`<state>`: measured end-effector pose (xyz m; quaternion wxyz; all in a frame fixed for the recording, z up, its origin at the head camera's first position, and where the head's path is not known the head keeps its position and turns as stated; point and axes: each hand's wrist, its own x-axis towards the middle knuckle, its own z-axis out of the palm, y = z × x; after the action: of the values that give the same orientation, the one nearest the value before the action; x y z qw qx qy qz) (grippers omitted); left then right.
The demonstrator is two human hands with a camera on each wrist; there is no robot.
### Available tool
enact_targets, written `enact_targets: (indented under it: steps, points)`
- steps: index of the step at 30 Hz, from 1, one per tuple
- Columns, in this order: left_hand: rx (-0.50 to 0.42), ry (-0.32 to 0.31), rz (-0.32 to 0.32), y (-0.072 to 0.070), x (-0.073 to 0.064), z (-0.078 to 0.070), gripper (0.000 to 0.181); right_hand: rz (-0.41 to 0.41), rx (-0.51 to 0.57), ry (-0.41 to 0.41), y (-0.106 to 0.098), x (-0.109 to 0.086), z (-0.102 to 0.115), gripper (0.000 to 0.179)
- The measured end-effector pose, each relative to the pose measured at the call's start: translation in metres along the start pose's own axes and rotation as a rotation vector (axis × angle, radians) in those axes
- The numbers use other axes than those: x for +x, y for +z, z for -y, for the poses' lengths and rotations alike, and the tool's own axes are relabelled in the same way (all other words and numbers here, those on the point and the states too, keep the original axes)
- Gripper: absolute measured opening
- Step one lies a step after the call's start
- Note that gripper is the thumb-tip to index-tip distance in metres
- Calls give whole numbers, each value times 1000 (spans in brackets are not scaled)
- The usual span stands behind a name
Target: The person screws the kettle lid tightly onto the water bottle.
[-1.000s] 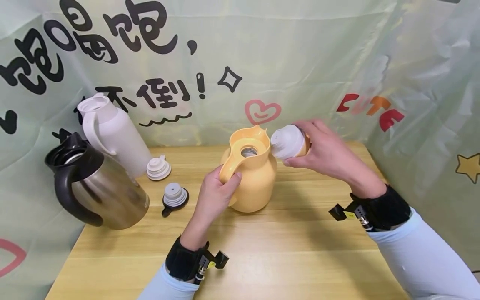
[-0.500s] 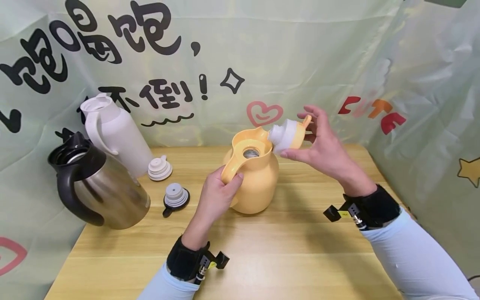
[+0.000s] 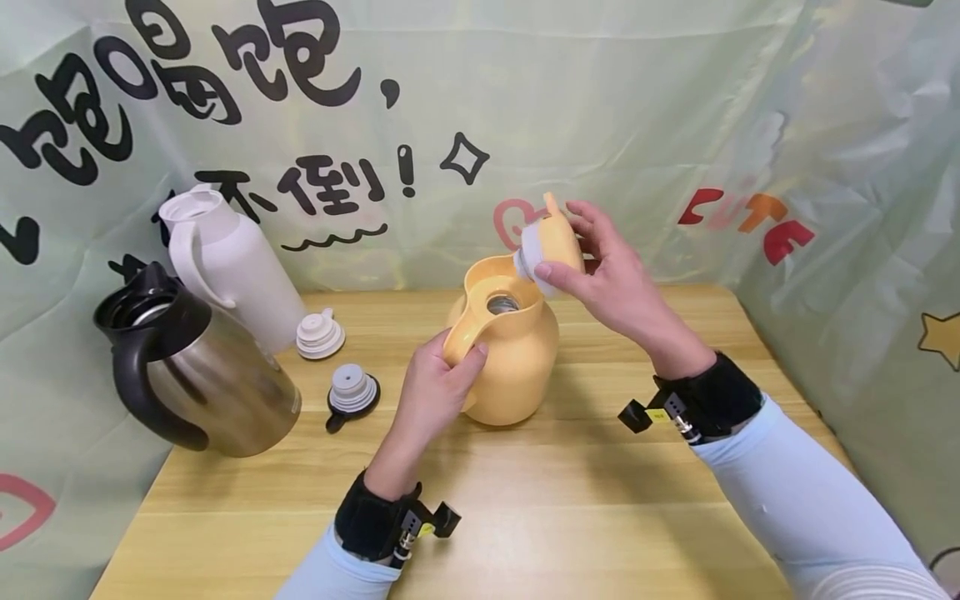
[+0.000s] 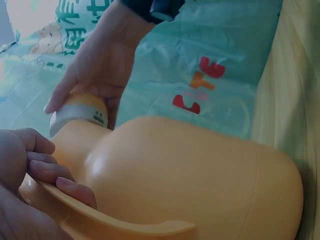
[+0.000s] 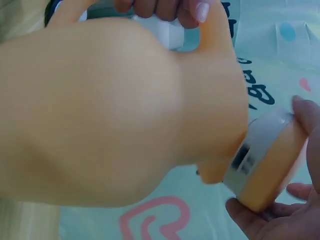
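Note:
A yellow-orange thermos jug (image 3: 513, 375) stands on the wooden table, its mouth uncovered. My left hand (image 3: 435, 379) grips the jug's handle (image 3: 467, 329), fingers curled round it in the left wrist view. In my right hand (image 3: 626, 279) is the jug's stopper (image 3: 561, 237), yellow on top with a white lower part. Thumb and fingers hold it by its sides. The stopper is tilted on its side at the jug's rim, its white end toward the opening. In the right wrist view the stopper (image 5: 270, 155) lies close against the rim; whether they touch I cannot tell.
At the left stand a steel thermos jug (image 3: 225, 383) with a black handle and a white thermos jug (image 3: 243, 267), both uncovered. Beside them lie a white stopper (image 3: 320, 335) and a grey stopper with black base (image 3: 351, 392). A printed cloth (image 3: 600, 108) hangs behind the table.
My right hand has moved left with the stopper, over the jug's rim. The stopper has turned from facing the camera to sideways, its tab now upward. The left hand has kept its grip.

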<state>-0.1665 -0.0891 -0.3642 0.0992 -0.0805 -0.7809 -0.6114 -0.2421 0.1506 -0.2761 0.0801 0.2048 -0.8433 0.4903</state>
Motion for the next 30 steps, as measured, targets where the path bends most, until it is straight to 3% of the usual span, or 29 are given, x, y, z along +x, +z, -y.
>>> enact_targets:
  steps: [3,7,11,16,22,30]
  points:
    - [-30,-5,7,4,-2,-2,23,0,-63,-9,3,5,8,85]
    - [-86,-19,62,10,-5,-6,23,42,-154,-91,8,13,16,77]
    - [-188,-54,201,15,-9,-8,29,102,-214,-158,12,16,19,75]
    - [-293,-83,346,21,-11,-8,35,153,-253,-163,15,13,19,80]
    - [-272,-37,359,24,-13,-6,38,182,-251,-200,17,10,19,80]
    - [-259,-30,366,26,-14,-4,37,196,-268,-223,22,14,13,80]
